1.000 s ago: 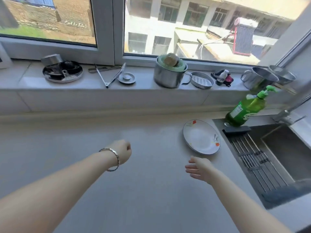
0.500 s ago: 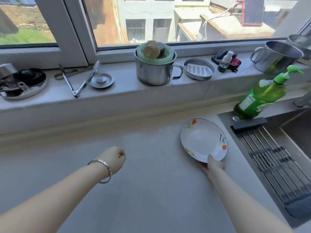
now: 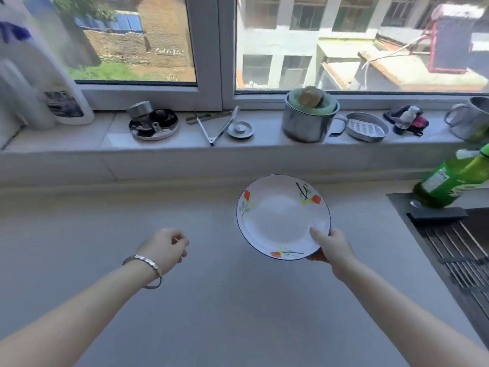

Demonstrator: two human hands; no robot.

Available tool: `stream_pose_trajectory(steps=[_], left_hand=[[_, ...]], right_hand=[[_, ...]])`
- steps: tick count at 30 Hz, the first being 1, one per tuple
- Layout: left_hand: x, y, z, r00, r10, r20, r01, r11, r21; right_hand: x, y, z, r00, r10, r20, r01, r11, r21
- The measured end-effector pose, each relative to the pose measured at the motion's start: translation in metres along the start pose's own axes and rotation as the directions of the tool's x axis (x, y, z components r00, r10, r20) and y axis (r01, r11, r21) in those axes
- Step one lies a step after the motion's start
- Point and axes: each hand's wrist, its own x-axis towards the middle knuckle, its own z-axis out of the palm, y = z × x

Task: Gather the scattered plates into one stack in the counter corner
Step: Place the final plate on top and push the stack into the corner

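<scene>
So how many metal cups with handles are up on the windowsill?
2. One metal cup sits mid-sill with a green thing and scrubbers inside. Another metal cup is at the far right, cut off by the picture's edge, so more could hide beyond.

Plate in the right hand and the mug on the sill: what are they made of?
Plate: likely glazed ceramic or enamel; glossy white, painted flowers, thin blue rim. It is pinched at its near edge by the right hand. Mug: probably stainless steel; brushed grey sheen, thin wall, bent metal handle.
</scene>
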Motion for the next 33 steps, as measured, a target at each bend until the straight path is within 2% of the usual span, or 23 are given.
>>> stream_pose_trajectory(steps=[3, 7, 11, 15, 20, 22, 26, 30, 33], left_hand=[[-0.033, -0.043, -0.052, 0.989, -0.022, -0.148, 0.01, 0.997, -0.081], [-0.076, -0.116, -0.124, 0.954, -0.1, -0.282, 0.031, 0.971, -0.237], [-0.127, -0.194, -0.191, 0.919, -0.128, -0.373, 0.047, 0.975, -0.219], [-0.181, -0.262, -0.244, 0.919, -0.142, -0.368, 0.095, 0.985, -0.144], [-0.232, -0.334, -0.284, 0.834, -0.219, -0.507, 0.168, 0.975, -0.145], [-0.248, -0.358, -0.289, 0.823, -0.267, -0.501, 0.222, 0.964, -0.149], [-0.278, -0.401, -0.282, 0.822, -0.37, -0.432, 0.315, 0.929, -0.196], [-0.299, -0.434, -0.274, 0.803, -0.462, -0.377, 0.437, 0.886, -0.155], [-0.306, -0.448, -0.271, 0.792, -0.534, -0.297, 0.516, 0.845, -0.143]], right_hand=[[-0.044, -0.025, 0.067, 0.984, -0.083, 0.155, 0.093, 0.994, -0.061], [-0.108, -0.035, 0.169, 0.92, -0.193, 0.341, 0.26, 0.952, -0.163], [-0.176, -0.028, 0.274, 0.864, -0.179, 0.471, 0.295, 0.937, -0.187], [-0.244, -0.022, 0.366, 0.808, -0.142, 0.571, 0.291, 0.94, -0.177], [-0.317, -0.022, 0.441, 0.707, -0.128, 0.696, 0.369, 0.906, -0.208], [-0.335, -0.017, 0.459, 0.671, -0.149, 0.726, 0.472, 0.841, -0.264], [-0.358, 0.004, 0.484, 0.58, -0.171, 0.797, 0.713, 0.58, -0.394], [-0.372, 0.03, 0.503, 0.55, -0.042, 0.834, 0.766, 0.423, -0.484], [-0.379, 0.04, 0.513, 0.542, -0.018, 0.84, 0.795, 0.335, -0.505]])
